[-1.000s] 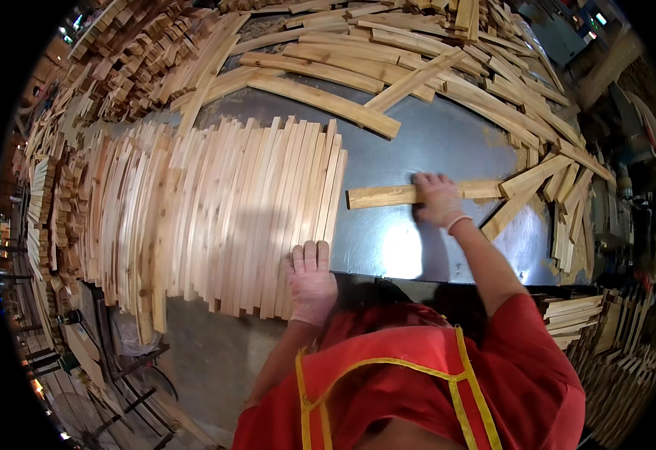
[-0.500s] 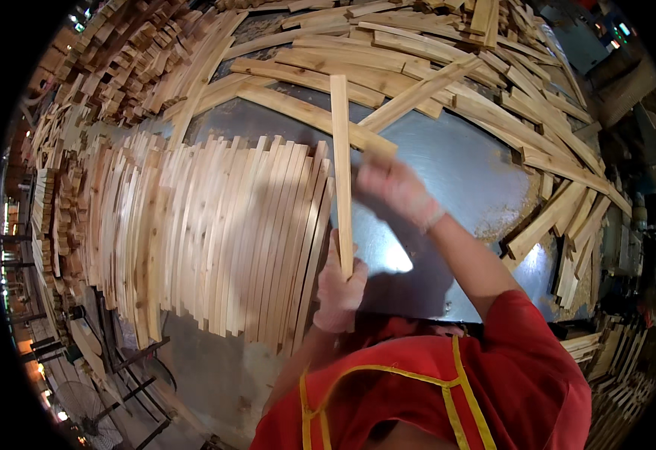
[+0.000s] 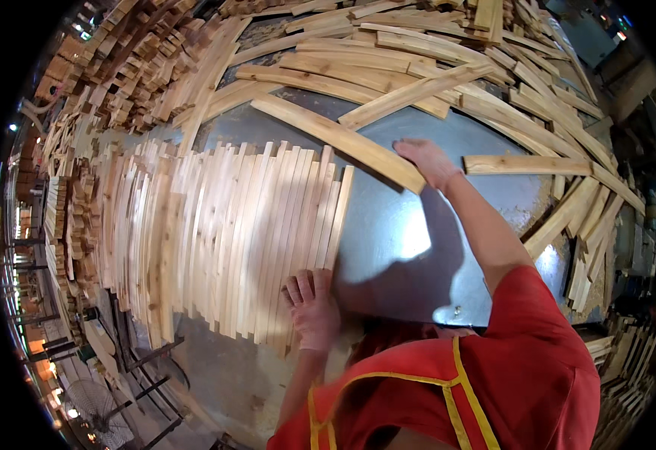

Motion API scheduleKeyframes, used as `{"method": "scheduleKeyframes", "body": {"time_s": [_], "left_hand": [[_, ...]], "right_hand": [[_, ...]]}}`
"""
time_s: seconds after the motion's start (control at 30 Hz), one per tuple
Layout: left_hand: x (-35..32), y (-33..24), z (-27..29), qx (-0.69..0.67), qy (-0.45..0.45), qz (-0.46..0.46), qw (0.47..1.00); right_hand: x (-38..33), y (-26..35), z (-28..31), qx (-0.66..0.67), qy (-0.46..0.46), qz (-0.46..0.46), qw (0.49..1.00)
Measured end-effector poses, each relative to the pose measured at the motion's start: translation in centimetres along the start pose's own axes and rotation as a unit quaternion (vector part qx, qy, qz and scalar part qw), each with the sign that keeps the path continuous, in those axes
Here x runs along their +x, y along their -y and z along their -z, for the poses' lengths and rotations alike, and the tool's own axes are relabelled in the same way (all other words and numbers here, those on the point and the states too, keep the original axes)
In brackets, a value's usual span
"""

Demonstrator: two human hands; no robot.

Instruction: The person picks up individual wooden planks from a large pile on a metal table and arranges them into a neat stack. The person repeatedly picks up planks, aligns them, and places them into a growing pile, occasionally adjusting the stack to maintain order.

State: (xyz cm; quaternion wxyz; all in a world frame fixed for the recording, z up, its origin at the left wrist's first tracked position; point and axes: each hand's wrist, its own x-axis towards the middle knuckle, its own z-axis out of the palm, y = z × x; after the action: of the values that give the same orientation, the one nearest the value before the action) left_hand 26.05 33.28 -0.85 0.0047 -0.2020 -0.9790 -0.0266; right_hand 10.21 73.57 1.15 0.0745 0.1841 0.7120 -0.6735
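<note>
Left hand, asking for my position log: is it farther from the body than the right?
No, the left hand is by the near ends of the strips, the right hand farther out.

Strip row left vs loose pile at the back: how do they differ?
1. The strip row lies roughly parallel, side by side; the loose pile criss-crosses.
2. The strip row shows narrow faces upward; the loose pile shows mostly broad ones.
3. The left hand is at the strip row's near end; the right hand is by a loose pile plank.
Both are pale wood.
</note>
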Motion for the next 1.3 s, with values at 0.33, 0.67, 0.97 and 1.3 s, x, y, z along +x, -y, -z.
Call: {"method": "scheduleKeyframes", "body": {"time_s": [0.33,0.67,0.97,1.3], "left_hand": [[1.1,1.1,2.3,-0.041,0.055,-0.062,0.996],[2.0,-0.1,-2.3,0.037,0.014,-0.088,0.995],[1.7,-1.3,-0.9,0.067,-0.012,-0.124,0.990],[2.9,-8.0,0.0,0.023,-0.006,-0.142,0.990]], "right_hand": [[-29.6,-14.3,-7.8,0.082,0.074,-0.104,0.988],[-25.5,-5.6,-21.0,-0.357,0.379,0.112,0.847],[-11.6,-1.9,16.4,-0.706,-0.180,-0.006,0.685],[-14.0,-6.0,17.2,-0.631,-0.040,0.183,0.753]]}}
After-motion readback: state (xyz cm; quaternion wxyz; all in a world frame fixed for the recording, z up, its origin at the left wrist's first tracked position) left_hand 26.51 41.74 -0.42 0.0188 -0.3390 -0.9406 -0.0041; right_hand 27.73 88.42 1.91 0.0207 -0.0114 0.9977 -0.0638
